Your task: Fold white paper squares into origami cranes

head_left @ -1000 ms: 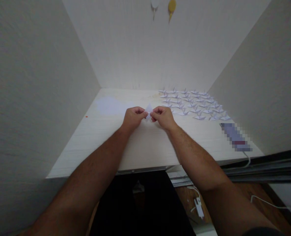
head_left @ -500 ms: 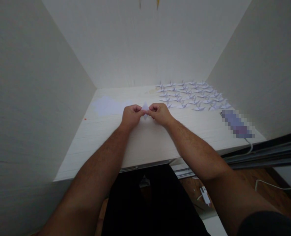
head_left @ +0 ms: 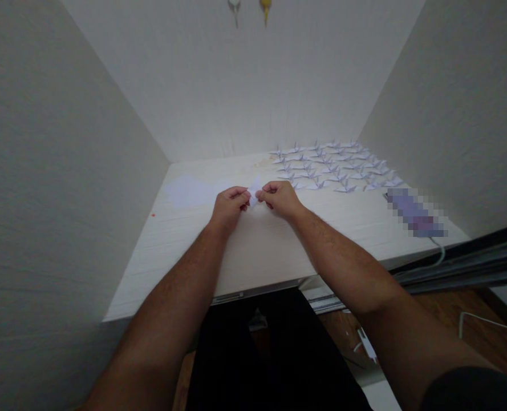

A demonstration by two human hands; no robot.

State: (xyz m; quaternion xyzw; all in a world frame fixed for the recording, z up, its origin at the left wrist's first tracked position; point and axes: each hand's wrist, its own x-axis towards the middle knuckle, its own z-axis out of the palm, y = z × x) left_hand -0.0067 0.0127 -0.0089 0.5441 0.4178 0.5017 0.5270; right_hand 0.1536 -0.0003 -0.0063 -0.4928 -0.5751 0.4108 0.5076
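Between my two hands is a small folded piece of white paper (head_left: 254,193), pinched from both sides just above the table. My left hand (head_left: 231,206) grips its left edge between thumb and fingers. On the opposite side, my right hand (head_left: 281,198) pinches the right edge the same way. The finer folds are too small and pale to make out. Behind my right hand stand rows of white paper cranes (head_left: 330,165). Loose white paper sheets (head_left: 191,190) lie to the left of my left hand, washed out by glare.
The white tabletop (head_left: 262,251) is boxed in by walls on the left, back and right. A blurred-out phone-like device (head_left: 413,212) with a white cable (head_left: 441,251) lies at the right. A tiny red bit (head_left: 153,215) sits near the left edge. Two hooks (head_left: 266,11) hang on the back wall.
The paper between my fingers has turned and spread from an upright diamond into a wider, tilted shape. My fingertips have moved slightly apart. The camera view has tilted a little.
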